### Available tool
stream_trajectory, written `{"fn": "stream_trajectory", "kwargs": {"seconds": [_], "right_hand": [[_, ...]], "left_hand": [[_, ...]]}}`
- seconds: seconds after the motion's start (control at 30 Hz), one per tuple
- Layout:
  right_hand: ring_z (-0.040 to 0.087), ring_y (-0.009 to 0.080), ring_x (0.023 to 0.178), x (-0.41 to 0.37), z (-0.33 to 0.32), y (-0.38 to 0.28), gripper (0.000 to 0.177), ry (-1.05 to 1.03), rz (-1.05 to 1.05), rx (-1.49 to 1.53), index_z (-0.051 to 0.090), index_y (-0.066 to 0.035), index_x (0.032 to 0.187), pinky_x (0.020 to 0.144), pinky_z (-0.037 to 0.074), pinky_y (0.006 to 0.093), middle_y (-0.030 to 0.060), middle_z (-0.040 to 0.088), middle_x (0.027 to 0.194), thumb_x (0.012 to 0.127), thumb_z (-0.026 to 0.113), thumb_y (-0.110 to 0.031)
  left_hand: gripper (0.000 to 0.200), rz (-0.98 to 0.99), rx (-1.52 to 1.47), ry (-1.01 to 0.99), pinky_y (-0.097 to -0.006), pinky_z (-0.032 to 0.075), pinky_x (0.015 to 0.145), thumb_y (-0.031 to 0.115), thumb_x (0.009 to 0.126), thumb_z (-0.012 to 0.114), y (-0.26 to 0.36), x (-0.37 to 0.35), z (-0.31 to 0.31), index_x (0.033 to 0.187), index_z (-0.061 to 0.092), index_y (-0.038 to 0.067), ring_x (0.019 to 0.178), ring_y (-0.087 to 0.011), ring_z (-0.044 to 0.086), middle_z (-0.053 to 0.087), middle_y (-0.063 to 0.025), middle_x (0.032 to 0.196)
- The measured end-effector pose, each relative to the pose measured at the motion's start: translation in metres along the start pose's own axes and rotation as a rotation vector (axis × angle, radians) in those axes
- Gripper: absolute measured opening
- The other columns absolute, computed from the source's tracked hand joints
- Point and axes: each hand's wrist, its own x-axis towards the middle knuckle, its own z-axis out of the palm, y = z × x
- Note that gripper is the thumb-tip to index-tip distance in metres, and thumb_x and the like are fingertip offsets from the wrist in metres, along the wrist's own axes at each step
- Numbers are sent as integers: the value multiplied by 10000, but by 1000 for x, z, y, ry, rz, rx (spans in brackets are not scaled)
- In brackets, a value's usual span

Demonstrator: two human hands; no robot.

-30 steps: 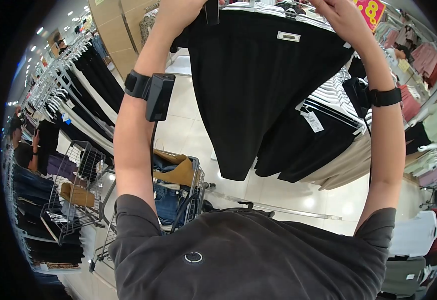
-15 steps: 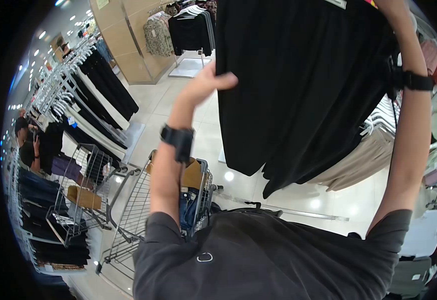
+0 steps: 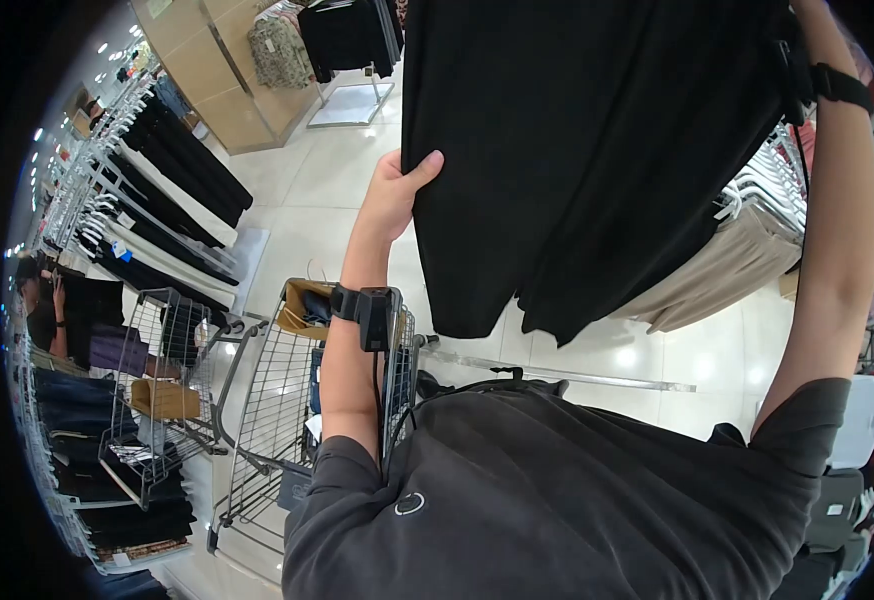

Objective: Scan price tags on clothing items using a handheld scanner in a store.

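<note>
A pair of black wide-legged trousers (image 3: 557, 170) hangs upright in front of me, its upper end cut off by the top of the view. My left hand (image 3: 397, 195) pinches the left edge of the trousers, thumb in front and the other fingers hidden behind the cloth. At the upper right, my raised right hand (image 3: 813, 18) is beside the top of the trousers; only its base shows and its fingers are out of frame. Each of my wrists carries a black strapped device.
A wire shopping cart (image 3: 267, 400) holding clothes and a tan bag stands left of me, with another cart (image 3: 162, 400) beyond it. Racks of trousers (image 3: 172, 160) line the left. Beige trousers (image 3: 722, 270) hang at right, above a floor-level metal bar (image 3: 597, 380). A person (image 3: 52, 300) stands far left.
My left hand has closed on the trousers' left edge after being open beside it. The trousers have moved up and slightly left in view, and my right hand has slipped mostly out of frame.
</note>
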Motion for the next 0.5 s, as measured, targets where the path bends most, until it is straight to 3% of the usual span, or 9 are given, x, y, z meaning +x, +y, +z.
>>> {"fn": "stream_trajectory", "kwargs": {"seconds": [0.23,0.33,0.43,0.5], "right_hand": [[661,303,842,-6,4,-18,497,-92,88,136,679,50,1007,777,484,384,241,685,901,926,573,-428],[657,269,812,-8,12,-13,496,-43,24,141,681,56,978,763,482,366,222,687,864,928,572,-425],[616,255,567,4,31,10,337,145,-41,77,685,88,760,570,482,390,199,666,662,858,702,-234],[607,298,547,5,33,17,417,178,-53,71,672,92,732,561,473,420,215,652,642,855,701,-305]], "left_hand": [[254,-20,-52,-15,-274,549,782,129,902,680,-6,-4,-4,1104,646,-22,858,-139,672,695,-82,987],[287,-30,1,-6,-270,543,809,103,878,700,-10,-8,-7,1130,640,-21,874,-138,671,697,-81,998],[319,-26,72,-28,-269,537,828,74,849,720,-22,-13,-17,1143,639,-21,884,-137,670,698,-83,1011],[326,-35,149,-43,-269,535,826,38,827,728,-28,-18,-22,1136,646,-26,882,-130,667,701,-85,1015]]}}
